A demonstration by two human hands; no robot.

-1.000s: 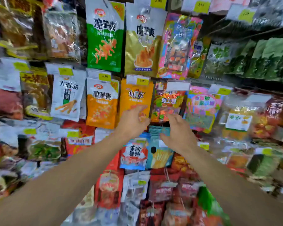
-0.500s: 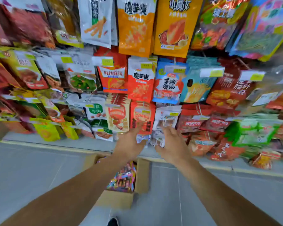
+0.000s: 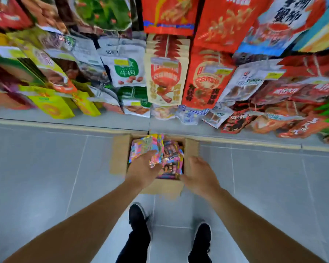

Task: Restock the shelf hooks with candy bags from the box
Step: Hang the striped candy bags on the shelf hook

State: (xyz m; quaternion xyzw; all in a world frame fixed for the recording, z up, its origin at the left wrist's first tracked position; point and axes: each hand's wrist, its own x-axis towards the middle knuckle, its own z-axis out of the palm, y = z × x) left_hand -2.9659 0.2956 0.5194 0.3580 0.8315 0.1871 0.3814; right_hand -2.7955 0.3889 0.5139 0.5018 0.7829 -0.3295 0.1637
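While the packed shelf hooks [image 3: 165,73] hang above the box [image 3: 120,154] on the floor, this looks like the fetching step: the left hand [image 3: 142,168] grips a candy bag [image 3: 146,147] inside it, the right hand [image 3: 199,173] relaxed at its rim; next, lift it out.

- The box [image 3: 120,154] is plain brown cardboard, matt, with a rough torn edge along its near flap.
- The candy bags [image 3: 172,158] inside it are glossy plastic film, crinkled, with a shiny foil-like glint.
- The hanging snack bags [image 3: 205,80] on the shelf are smooth printed plastic; some are shiny, and the clear bag [image 3: 241,86] is see-through film.
- The beige bag [image 3: 165,80] looks matt, like paper.
- The floor [image 3: 36,168] is smooth grey tile with a dull sheen.
- The shoes [image 3: 137,215] are black and matt.
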